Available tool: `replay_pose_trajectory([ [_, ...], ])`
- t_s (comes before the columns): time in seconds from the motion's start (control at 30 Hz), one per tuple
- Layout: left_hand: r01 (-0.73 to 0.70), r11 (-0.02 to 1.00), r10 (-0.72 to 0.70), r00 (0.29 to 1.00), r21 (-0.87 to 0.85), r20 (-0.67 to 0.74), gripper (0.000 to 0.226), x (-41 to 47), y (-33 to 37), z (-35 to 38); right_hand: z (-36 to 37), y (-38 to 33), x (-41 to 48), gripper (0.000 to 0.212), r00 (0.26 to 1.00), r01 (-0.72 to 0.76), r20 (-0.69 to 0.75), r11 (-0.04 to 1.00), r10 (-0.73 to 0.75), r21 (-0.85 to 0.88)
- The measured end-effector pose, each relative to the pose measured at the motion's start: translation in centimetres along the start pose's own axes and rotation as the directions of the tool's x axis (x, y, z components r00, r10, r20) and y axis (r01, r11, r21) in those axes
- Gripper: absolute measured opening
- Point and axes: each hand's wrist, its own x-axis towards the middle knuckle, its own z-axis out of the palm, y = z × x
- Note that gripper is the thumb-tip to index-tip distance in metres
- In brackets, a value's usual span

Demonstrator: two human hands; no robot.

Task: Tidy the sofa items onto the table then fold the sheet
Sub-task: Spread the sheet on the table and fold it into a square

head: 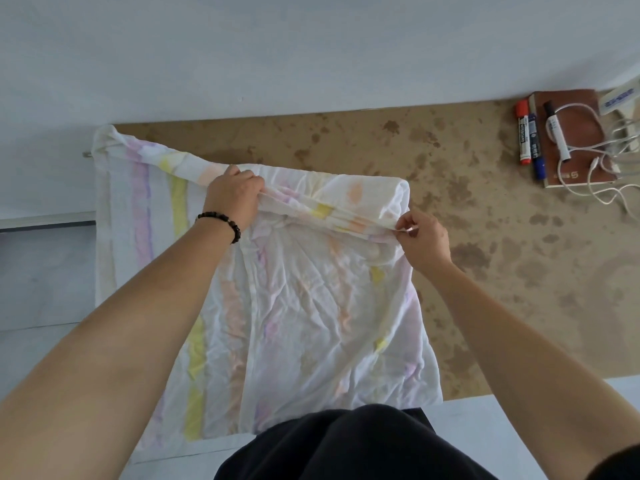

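- We judge the tidying finished: the markers (528, 140), notebook (581, 133) and cable (595, 157) lie at the far right of the table (485, 237). Folding is the step in hand.
- The sheet (294, 306) lies crumpled over the table's left part. Its left side spills past the left edge and its near hem reaches the near edge.
- Our left grip (235, 199) curls its fingers round a bunched ridge near the sheet's far side. Our right grip (422, 240) pinches the same ridge further right.
- Next, we think, the ridge needs drawing taut and laying level.
- There is bare table to the right of the sheet, and the wall is close behind it.
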Motion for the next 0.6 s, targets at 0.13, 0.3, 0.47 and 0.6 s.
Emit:
replay_pose_trajectory([
  [0.13,0.075,0.996,-0.084,0.968,0.044,0.236,0.026,1.0,-0.8,0.4,-0.6,-0.3,1.1,0.034,0.997,-0.069,-0.02,0.995,0.071,0.073],
  [0.3,0.015,0.999,-0.011,0.996,-0.049,0.084,0.027,1.2,-1.0,0.7,-1.7,0.1,1.2,0.015,0.953,0.304,0.049,0.931,-0.3,-0.204],
  [0.47,0.016,0.999,-0.022,0.977,0.029,0.21,0.036,1.7,-1.1,0.8,-2.4,0.2,0.6,0.015,0.878,0.473,0.077,0.835,-0.472,-0.279],
  [0.6,0.048,0.999,-0.051,0.979,0.023,0.196,0.033,1.7,-1.0,0.5,-2.5,-0.1,0.5,0.019,0.864,0.503,0.17,0.8,-0.473,-0.327],
])
